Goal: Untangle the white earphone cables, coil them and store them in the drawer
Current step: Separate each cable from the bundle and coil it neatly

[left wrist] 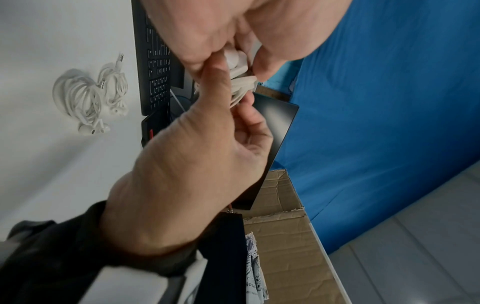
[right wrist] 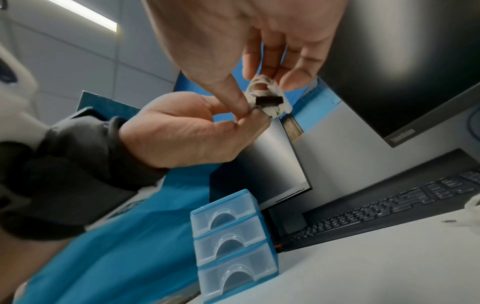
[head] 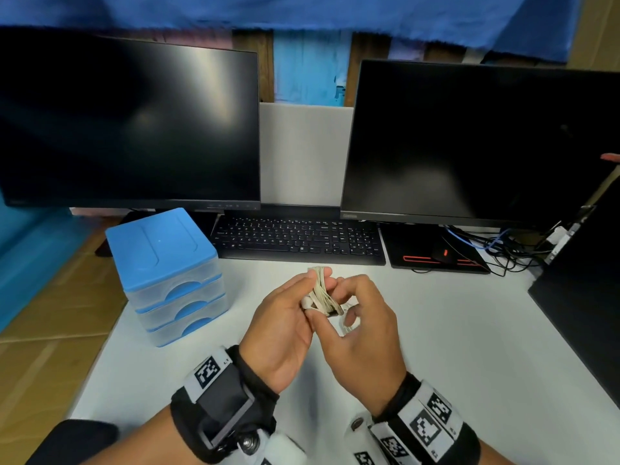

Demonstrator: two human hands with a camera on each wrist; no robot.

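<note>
Both hands meet above the tabletop (head: 436, 330) at 6 o'clock – left hand (head: 281, 333) and right hand (head: 362, 333) both pinch one coiled earphone bundle (head: 322, 290), fingers curled round it; drawer unit (head: 167, 276) at 9 o'clock, all drawers closed; two more coiled earphones (left wrist: 88, 100) lie on the tabletop before the keyboard (head: 298, 239) – left-wrist view only.

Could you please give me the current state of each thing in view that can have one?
coiled earphone bundle: wound up, held above the desk by both hands.
left hand: gripping the bundle.
right hand: pinching the bundle.
two other earphone coils: coiled, lying on the desk.
drawer unit: all three drawers closed.
left monitor: screen dark.
right monitor: screen dark.
</note>
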